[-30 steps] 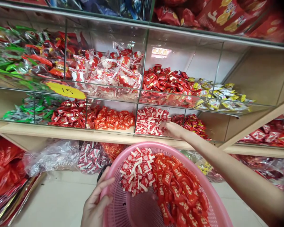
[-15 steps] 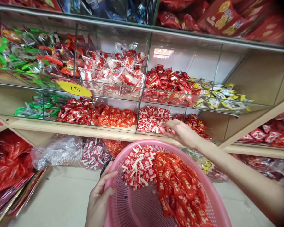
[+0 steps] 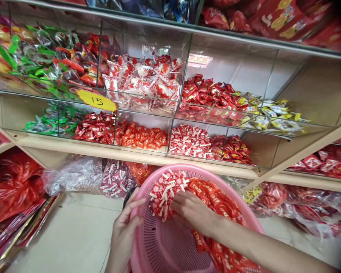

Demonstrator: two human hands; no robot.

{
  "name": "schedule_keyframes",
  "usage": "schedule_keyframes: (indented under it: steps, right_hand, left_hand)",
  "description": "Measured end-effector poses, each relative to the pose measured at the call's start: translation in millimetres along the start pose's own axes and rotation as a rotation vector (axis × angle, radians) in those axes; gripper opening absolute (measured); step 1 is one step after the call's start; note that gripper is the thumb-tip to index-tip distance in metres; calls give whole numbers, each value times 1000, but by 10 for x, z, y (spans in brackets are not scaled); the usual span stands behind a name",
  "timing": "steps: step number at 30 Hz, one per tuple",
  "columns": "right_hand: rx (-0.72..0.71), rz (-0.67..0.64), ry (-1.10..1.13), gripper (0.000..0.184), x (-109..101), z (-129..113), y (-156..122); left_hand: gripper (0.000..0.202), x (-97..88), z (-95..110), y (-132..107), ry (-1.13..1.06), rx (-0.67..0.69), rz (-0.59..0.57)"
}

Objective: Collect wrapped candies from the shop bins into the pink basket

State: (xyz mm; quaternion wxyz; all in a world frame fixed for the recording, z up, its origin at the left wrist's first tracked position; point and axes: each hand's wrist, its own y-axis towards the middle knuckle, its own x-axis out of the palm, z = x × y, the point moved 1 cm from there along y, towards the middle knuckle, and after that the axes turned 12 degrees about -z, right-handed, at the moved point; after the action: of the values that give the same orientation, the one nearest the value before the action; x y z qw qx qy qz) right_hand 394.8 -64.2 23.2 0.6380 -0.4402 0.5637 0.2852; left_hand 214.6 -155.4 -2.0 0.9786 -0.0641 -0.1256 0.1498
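Note:
A round pink plastic basket [image 3: 258, 223] with mesh walls fills the lower middle. My left hand [image 3: 126, 227] is closed on its left rim, thumb outside and fingers toward the edge. Inside, a heap of red-and-white wrapped candies [image 3: 161, 197] lies at the far left, and orange-red wrapped candies [image 3: 213, 193] fill the right side. My right hand [image 3: 191, 212] reaches into the basket, its fingers curled together against the right edge of the red-and-white heap. Its fingertips are partly hidden among the wrappers.
Beyond the basket stands a shelf [image 3: 136, 156] with glass-fronted compartments. One bottom compartment holds matching red-and-white candies [image 3: 189, 140], beside orange-red candies [image 3: 144, 136]. A yellow price tag [image 3: 96, 100] reads 15. Bagged candies [image 3: 118, 180] lie under the shelf; a red bag [image 3: 14, 189] is at left.
My right hand has moved down from the bottom shelf compartment into the basket, onto the red-and-white candies. My left hand stays on the rim. The view has shifted slightly.

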Motion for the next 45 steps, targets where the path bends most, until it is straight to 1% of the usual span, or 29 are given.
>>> schedule_keyframes:
  steps: [6,12,17,20,24,29,34,37,39,40,42,45]
  right_hand:
    - [-28,63,-82,10,97,-82,93]
    - [-18,116,-147,8,197,-95,155]
    - [30,153,-208,3,275,-137,217]
    - [59,160,-230,4,312,-167,266]
    - [60,177,-237,9,329,-221,324]
    - [28,179,-249,9,303,-249,366]
    - [54,145,-240,9,299,-227,369]
    - [40,169,-224,17,179,-210,333]
    - [30,204,-193,27,-14,-127,287]
    - [35,226,-174,31,-139,-45,258]
    - [92,272,-134,31,-413,216,194]
    - [210,301,-47,18,-757,792,109]
  left_hand:
    - [31,-27,-30,11,17,19,-14]
    - [34,-39,-48,8,13,25,-19]
    - [31,-41,-51,12,21,11,-11]
    - [29,-59,-47,24,54,19,-10]
    - [28,-89,-57,41,97,3,-4]
    - [26,-118,-67,60,101,39,17]
    - [27,-166,-77,96,135,-4,-22]
    - [26,-195,-93,106,135,-6,-33]
    - [25,-217,-113,112,137,2,-50]
    - [25,-228,-124,115,140,6,-59]
    - [26,-241,-142,120,148,12,-74]
    - [26,-211,-138,115,142,-1,-68]
